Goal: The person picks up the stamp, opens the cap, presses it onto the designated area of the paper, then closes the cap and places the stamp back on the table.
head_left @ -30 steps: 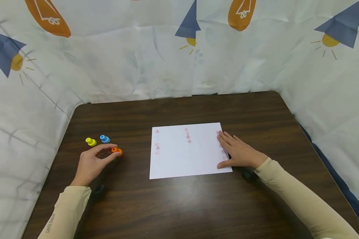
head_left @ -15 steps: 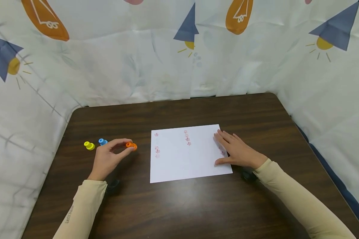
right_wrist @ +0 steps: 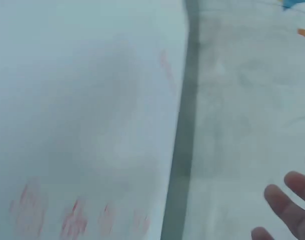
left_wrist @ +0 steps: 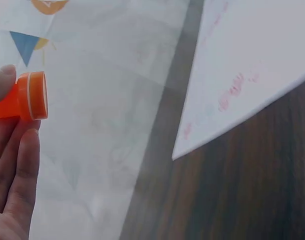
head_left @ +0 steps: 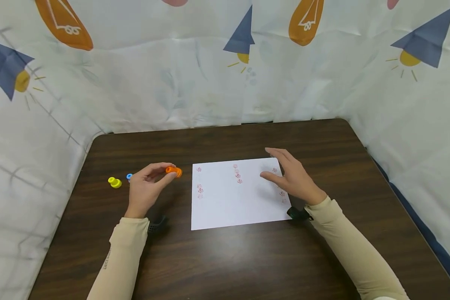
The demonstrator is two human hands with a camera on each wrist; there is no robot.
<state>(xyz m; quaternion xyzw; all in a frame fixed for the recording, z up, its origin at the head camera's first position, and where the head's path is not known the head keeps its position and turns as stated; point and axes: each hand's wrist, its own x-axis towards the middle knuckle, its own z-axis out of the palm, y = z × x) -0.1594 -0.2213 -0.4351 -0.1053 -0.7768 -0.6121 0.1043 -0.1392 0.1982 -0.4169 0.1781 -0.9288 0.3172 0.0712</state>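
Observation:
My left hand (head_left: 143, 191) pinches a small orange stamp (head_left: 174, 171) between thumb and fingers, above the table just left of the paper. In the left wrist view the orange stamp (left_wrist: 33, 97) lies sideways, its round wide end facing right. A white sheet of paper (head_left: 232, 208) lies on the table, bearing red printed marks in columns at its left, middle and right. Over the paper's right side my right hand (head_left: 295, 177) is raised, fingers extended and thumb apart, holding nothing. The right wrist view shows some of its fingertips (right_wrist: 280, 200) beyond the paper's edge.
A yellow stamp (head_left: 114, 182) stands on the dark wooden table (head_left: 225, 266) to the left. Beside it is a blue stamp (head_left: 129, 177), mostly hidden behind my left hand. A white patterned curtain (head_left: 142, 91) encloses the table's back and sides.
My left hand has carried the orange stamp right and slightly away from me, toward the paper. My right hand, earlier flat on the paper's right edge, has lifted off it.

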